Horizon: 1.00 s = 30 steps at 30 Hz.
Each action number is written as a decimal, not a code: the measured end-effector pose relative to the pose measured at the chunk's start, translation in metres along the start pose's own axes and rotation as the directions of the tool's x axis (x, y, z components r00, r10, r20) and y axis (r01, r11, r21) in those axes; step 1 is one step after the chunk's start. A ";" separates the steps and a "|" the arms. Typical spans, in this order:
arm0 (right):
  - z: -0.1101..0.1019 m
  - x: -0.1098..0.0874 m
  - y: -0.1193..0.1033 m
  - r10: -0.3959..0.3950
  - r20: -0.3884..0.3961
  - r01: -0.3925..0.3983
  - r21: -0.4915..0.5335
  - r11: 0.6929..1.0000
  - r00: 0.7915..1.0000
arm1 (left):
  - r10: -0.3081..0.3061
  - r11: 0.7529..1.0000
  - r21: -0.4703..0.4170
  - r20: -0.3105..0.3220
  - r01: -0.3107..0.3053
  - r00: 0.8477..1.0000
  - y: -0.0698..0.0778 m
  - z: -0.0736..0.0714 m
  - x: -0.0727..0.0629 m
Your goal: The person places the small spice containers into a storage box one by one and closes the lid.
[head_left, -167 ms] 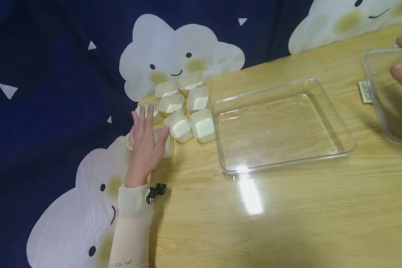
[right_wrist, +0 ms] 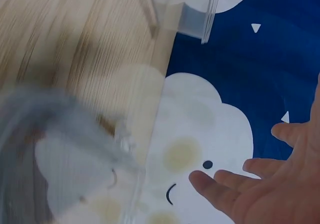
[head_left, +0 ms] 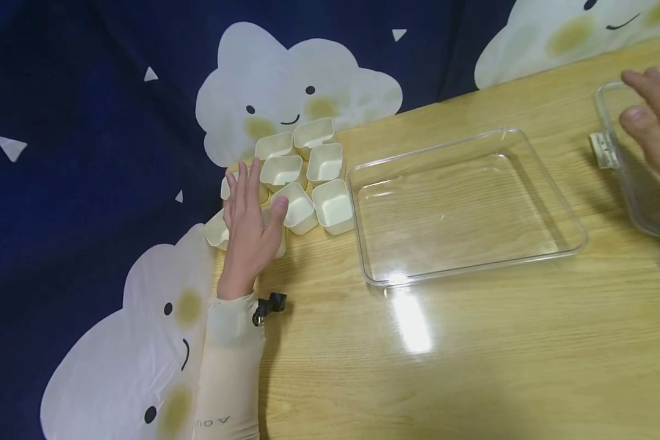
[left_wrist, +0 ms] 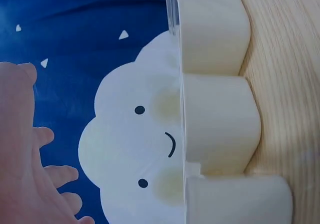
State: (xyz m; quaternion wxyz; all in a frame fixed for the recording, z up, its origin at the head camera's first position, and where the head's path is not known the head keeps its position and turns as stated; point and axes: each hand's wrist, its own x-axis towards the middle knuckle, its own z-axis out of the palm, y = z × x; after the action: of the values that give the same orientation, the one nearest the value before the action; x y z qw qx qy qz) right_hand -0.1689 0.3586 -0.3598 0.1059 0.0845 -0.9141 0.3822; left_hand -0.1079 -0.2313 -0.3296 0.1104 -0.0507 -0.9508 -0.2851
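My left hand (head_left: 251,232), fingers extended, hovers over the left part of a group of small cream-coloured cups (head_left: 332,205). It holds nothing and hides some of them; in the left wrist view it is apart from a row of cream cups (left_wrist: 220,119). At the right edge my right hand (head_left: 657,119) is held with spread fingers above a clear lid (head_left: 632,201) with a white clip (head_left: 604,150). Nothing is gripped there either. Between the hands stands a clear rectangular box (head_left: 462,201); only the table shows through it.
A wooden table (head_left: 445,360) carries everything, its left edge beside my left forearm. Behind and to the left hangs a dark blue cloth (head_left: 88,183) with white smiling clouds. A bright light reflection lies on the table in front of the box.
My left hand has shifted slightly right over the cups, uncovering more of the leftmost one. My right hand has moved a little left into view. Cups and box stay put.
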 end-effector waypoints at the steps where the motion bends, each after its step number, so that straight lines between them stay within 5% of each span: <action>1: 0.001 -0.001 -0.018 -0.008 0.029 0.008 0.022 1.000 1.000 | 0.002 1.000 -0.007 -0.003 -0.002 1.000 0.002 0.002 0.001; 3: 0.004 0.001 -0.024 -0.025 0.044 0.025 -0.002 1.000 0.999 | 0.001 1.000 -0.013 -0.005 -0.001 1.000 0.004 0.004 0.003; 7: 0.011 0.009 -0.016 -0.002 0.199 -0.027 0.143 0.989 0.980 | -0.004 1.000 -0.018 -0.006 0.004 1.000 0.006 0.008 0.004; 12: 0.020 0.017 -0.009 0.036 0.380 -0.128 0.220 0.967 0.924 | 0.019 1.000 -0.014 -0.002 -0.019 1.000 0.009 0.010 0.006; 16: 0.027 0.018 -0.016 0.049 0.420 -0.154 0.220 0.963 0.906 | 0.040 0.999 0.003 0.008 -0.040 0.999 0.013 0.012 0.008; 22: 0.034 0.014 -0.017 0.133 0.383 -0.238 0.243 0.940 0.914 | 0.121 0.992 0.035 0.037 -0.122 0.992 0.021 0.017 0.015; 28: 0.043 0.017 -0.008 0.154 0.517 -0.271 0.159 0.949 0.842 | 0.172 0.975 0.115 0.147 -0.189 0.974 0.037 0.018 0.023; 30: 0.048 0.017 -0.004 0.118 0.531 -0.276 0.229 0.933 0.839 | 0.178 0.972 0.119 0.190 -0.203 0.965 0.043 0.020 0.026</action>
State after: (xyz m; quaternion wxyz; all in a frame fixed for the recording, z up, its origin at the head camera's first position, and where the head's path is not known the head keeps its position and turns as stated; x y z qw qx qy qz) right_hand -0.1905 0.3206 -0.3860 -0.1934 0.1016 -0.8452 0.4877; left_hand -0.1297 -0.1836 -0.3166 0.0551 -0.1597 -0.9649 -0.2011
